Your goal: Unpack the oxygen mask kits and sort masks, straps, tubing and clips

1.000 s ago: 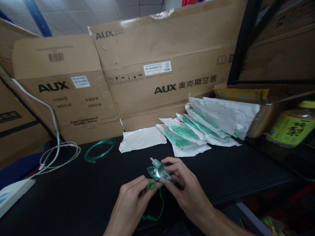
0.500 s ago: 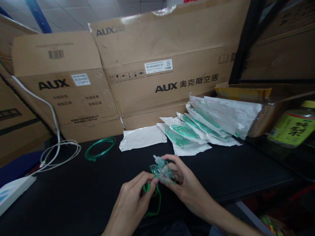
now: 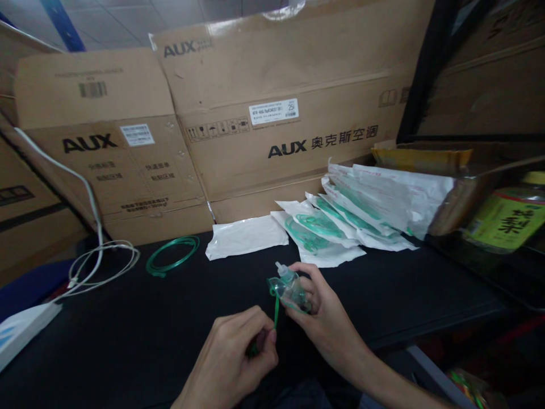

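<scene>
Pinching a green strap (image 3: 276, 309) taut, left hand (image 3: 238, 355) sits at lower centre; right hand (image 3: 319, 309) clasps the clear mask (image 3: 289, 289) just above it.

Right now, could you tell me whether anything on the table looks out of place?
Nothing is damaged or spilled. The sealed packets lie in an uneven fan at the back right, and a green tube lies loose near the white cable. Right hand holds the mask, left hand its strap.
</scene>
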A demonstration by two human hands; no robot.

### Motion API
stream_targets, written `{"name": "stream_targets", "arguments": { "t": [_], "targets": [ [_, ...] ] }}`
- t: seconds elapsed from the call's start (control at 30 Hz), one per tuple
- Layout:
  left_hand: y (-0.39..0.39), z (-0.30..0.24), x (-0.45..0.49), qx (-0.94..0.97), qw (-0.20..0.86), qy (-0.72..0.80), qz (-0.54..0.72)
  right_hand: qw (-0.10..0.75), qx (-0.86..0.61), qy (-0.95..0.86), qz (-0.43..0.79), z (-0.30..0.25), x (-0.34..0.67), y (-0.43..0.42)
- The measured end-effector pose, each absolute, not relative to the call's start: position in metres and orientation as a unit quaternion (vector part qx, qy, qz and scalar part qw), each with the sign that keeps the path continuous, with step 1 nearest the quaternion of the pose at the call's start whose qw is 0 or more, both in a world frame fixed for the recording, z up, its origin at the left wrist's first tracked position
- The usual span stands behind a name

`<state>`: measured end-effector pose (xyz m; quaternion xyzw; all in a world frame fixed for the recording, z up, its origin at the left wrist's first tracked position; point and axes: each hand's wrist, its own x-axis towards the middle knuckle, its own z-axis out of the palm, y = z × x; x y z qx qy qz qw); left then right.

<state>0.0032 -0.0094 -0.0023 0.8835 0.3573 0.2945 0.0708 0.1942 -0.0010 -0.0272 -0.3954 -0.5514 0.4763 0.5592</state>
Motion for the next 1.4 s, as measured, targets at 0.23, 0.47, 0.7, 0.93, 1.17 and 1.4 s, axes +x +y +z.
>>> {"name": "stream_targets", "arguments": {
  "t": [0.23, 0.47, 0.7, 0.93, 1.17, 1.4],
  "targets": [
    [-0.011, -0.001, 0.003, 0.876, 0.079, 0.366, 0.304, 0.560, -0.409, -0.542, 0.475, -0.024, 0.194, -0.001],
    [-0.006, -0.005, 0.002, 0.817, 0.166, 0.469, 0.292, 0.547, -0.365, -0.552, 0.512, -0.013, 0.192, -0.005],
    [-0.006, -0.007, 0.001, 0.840, 0.149, 0.438, 0.285, 0.535, -0.366, -0.594, 0.477, -0.020, 0.192, -0.006],
    [-0.008, -0.008, 0.001, 0.884, 0.069, 0.362, 0.287, 0.569, -0.423, -0.557, 0.433, -0.021, 0.194, -0.002],
    [-0.014, -0.002, 0.006, 0.871, -0.023, 0.314, 0.376, 0.611, -0.450, -0.501, 0.416, -0.026, 0.199, 0.006],
    [-0.010, 0.021, -0.053, 0.728, -0.052, 0.553, 0.402, 0.580, -0.425, -0.538, 0.439, -0.025, 0.198, 0.001]
  ]
}}
